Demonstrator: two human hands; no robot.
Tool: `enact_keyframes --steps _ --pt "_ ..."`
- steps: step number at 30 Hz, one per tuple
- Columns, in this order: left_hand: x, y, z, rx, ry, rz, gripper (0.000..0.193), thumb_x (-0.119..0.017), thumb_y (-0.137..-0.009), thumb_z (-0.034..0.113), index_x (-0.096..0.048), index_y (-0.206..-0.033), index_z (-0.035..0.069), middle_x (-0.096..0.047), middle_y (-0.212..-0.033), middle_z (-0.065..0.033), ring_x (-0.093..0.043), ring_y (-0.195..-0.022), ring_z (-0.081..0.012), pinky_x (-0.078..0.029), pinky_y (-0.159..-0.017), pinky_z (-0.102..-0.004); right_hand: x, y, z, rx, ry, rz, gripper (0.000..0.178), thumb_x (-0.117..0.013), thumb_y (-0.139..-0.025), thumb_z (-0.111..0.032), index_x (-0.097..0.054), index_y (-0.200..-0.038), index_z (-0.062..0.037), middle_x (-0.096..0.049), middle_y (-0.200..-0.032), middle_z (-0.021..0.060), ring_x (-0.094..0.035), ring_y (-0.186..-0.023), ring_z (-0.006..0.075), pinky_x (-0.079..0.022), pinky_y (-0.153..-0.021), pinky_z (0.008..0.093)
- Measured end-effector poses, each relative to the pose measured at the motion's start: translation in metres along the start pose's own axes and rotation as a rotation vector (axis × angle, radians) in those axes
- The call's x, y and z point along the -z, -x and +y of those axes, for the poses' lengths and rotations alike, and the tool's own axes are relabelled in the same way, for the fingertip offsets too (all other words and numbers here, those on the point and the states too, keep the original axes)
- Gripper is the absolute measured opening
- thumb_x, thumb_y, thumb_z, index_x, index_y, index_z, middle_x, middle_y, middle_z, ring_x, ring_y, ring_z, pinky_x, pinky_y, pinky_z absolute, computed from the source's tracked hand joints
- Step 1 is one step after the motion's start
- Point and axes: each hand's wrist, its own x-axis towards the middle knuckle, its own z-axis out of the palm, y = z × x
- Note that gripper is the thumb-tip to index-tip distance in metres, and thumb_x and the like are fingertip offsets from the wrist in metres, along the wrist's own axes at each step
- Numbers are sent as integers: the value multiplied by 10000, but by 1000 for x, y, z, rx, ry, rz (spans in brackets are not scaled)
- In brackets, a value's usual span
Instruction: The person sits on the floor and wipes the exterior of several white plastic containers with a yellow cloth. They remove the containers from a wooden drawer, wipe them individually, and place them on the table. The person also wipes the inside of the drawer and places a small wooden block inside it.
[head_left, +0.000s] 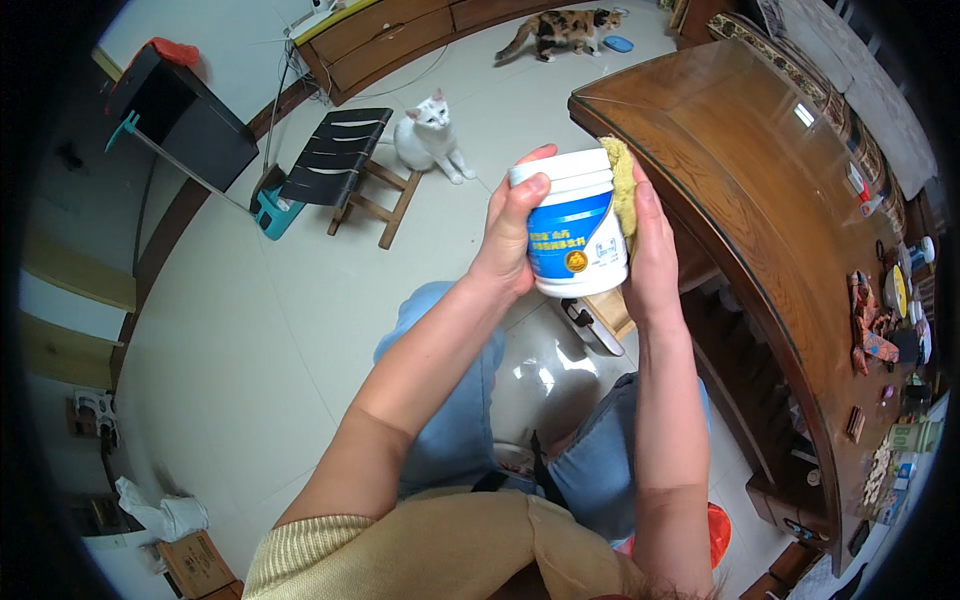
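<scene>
From the middle of our view, the wooden table point(700, 110) spans two to four o'clock; swinging that way could knock the jar point(575, 235), held near two o'clock. If our left hand's point(508, 235) gripping fingers loosen, its smooth, squat, plastic-looking cylinder could slip. Our right hand point(652, 250) presses the nubby yellow cloth point(622, 185), fingers closed around it, against the jar's three-o'clock side.

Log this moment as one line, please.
Left hand: grip on white jar | Right hand: holds yellow cloth against jar's side | Around: wooden table, black-seated stool, white cat, calico cat
</scene>
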Motion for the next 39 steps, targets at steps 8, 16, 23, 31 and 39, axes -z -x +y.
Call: enact_keyframes --steps 8,16,23,31,39 --pt "9 -9 1 -166 -336 148 630 -619 -940 408 -415 -1364 -11 -570 -1198 -105 -567 -1104 -166 -474 -941 -297 -3 -1 13 257 134 96 531 -426 -1025 -320 -362 -1458 -18 -405 -1450 151 -408 -1332 247 -316 -1108 353" --pt "-9 8 -11 -209 -263 -49 640 -663 -909 423 -424 -1328 3 -541 -1243 -92 -533 -1144 -162 -442 -972 -311 -26 21 14 845 1008 211 528 -606 -917 -242 -472 -1390 -50 -342 -1430 258 -417 -1292 422 -387 -1039 478" --pt "-7 11 -7 -73 -115 -29 724 -654 -872 540 -445 -1314 7 -579 -1216 -118 -584 -1111 -188 -482 -957 -330 -14 15 5 667 682 178 523 -547 -949 -329 -487 -1378 -36 -431 -1381 222 -448 -1284 357 -380 -1056 432" --pt "-1 -4 -8 -107 -252 168 623 -593 -924 517 -517 -1255 -4 -637 -1110 -93 -626 -944 -128 -529 -843 -291 -8 14 10 374 227 156 606 -449 -1013 -348 -310 -1463 33 -394 -1443 175 -394 -1334 253 -295 -1105 356" --pt "-15 12 -13 -233 -271 -102 710 -592 -923 530 -436 -1342 -21 -585 -1201 -94 -575 -1071 -164 -423 -981 -287 -23 31 4 849 964 228 523 -610 -920 -211 -463 -1390 -34 -369 -1418 249 -420 -1286 416 -365 -1053 476"
